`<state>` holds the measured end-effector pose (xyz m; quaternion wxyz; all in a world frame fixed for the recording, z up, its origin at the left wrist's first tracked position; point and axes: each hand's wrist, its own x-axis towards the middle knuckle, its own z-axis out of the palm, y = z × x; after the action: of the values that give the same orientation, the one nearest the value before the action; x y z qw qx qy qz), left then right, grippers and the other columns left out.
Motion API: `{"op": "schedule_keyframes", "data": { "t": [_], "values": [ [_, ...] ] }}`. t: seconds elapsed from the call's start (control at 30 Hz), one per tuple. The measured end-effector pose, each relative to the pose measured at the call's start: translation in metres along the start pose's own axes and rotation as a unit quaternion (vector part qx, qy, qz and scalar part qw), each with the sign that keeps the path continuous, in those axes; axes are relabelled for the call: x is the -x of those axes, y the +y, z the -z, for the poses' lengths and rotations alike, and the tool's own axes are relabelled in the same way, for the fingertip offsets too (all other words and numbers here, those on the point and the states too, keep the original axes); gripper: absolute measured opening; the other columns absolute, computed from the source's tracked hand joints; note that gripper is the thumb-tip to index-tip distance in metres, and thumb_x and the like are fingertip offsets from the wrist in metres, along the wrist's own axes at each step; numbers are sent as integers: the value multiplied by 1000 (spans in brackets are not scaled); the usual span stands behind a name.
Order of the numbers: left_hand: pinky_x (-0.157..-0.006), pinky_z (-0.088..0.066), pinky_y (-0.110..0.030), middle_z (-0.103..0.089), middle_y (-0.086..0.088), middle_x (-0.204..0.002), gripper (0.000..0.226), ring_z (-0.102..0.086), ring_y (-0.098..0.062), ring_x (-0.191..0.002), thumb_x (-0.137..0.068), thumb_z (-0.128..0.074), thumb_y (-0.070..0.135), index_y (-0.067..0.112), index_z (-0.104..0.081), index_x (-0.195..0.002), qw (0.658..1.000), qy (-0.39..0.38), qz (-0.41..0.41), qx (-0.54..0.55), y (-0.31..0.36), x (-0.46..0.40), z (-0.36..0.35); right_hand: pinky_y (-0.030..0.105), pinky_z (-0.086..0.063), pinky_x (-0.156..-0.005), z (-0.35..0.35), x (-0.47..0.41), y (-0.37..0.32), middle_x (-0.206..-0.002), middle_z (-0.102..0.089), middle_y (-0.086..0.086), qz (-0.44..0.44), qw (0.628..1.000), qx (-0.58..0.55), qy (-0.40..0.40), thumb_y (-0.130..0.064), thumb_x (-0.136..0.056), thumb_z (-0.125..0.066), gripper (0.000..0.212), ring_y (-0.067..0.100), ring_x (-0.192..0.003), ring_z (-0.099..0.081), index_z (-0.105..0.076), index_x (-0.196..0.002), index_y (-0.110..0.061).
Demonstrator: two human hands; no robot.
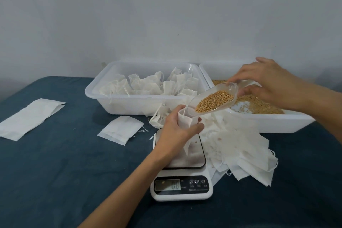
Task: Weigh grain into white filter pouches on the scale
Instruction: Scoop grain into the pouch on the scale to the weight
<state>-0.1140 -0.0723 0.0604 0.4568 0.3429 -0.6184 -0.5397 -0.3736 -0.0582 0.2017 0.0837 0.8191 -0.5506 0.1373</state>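
My left hand (177, 131) grips a white filter pouch (186, 118) upright with its mouth open, above the platform of the white digital scale (196, 157). My right hand (266, 81) holds the handle of a clear plastic scoop (212, 98) that carries golden grain (214, 101). The scoop is tilted, and its tip sits at the pouch's mouth. The scale's display (167, 184) reads zero.
A white tub (259, 120) with loose grain stands at the right, a white tub (118, 105) of filled pouches at the back centre. Empty pouches (240, 146) lie heaped right of the scale; two more stacks (122, 130) (29, 116) lie left on the blue cloth.
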Motion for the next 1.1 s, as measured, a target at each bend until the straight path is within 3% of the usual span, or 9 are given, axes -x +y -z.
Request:
{"op": "schedule_keyframes", "data": {
  "t": [0.1, 0.27, 0.73, 1.1],
  "values": [
    [-82, -55, -18, -78, 5, -106, 39, -74, -8, -100, -82, -81, 20, 26, -65, -117, 1000, 0, 1, 6, 0, 0, 0, 44, -12, -121, -1, -1, -2, -107, -63, -15, -1, 1000, 16, -1, -20, -90, -73, 32, 13, -111, -59, -70, -120, -31],
    [-89, -58, -25, -78, 2, -108, 45, -74, -10, -103, -79, -81, 22, 24, -65, -121, 1000, -1, 3, 15, 0, -2, -1, 43, -10, -122, -1, -3, -4, -107, -62, -15, -4, 1000, 19, -5, -18, -91, -72, 33, 11, -110, -58, -70, -121, -32],
    [-82, -56, -20, -78, 4, -106, 42, -75, -10, -100, -78, -81, 22, 32, -64, -116, 1000, -5, -2, 28, 1, -1, -1, 46, -10, -122, 1, -4, -9, -110, -67, -8, 15, 998, 66, 10, -20, -88, -75, 36, 19, -111, -61, -70, -122, -29],
    [-86, -56, -19, -77, 1, -113, 50, -75, -10, -105, -78, -82, 21, 21, -64, -124, 999, -4, -5, 36, 1, -1, -2, 49, -11, -123, 1, -6, -14, -110, -68, -5, 20, 996, 87, 15, -22, -87, -75, 36, 23, -112, -61, -71, -122, -28]
  ]
}}
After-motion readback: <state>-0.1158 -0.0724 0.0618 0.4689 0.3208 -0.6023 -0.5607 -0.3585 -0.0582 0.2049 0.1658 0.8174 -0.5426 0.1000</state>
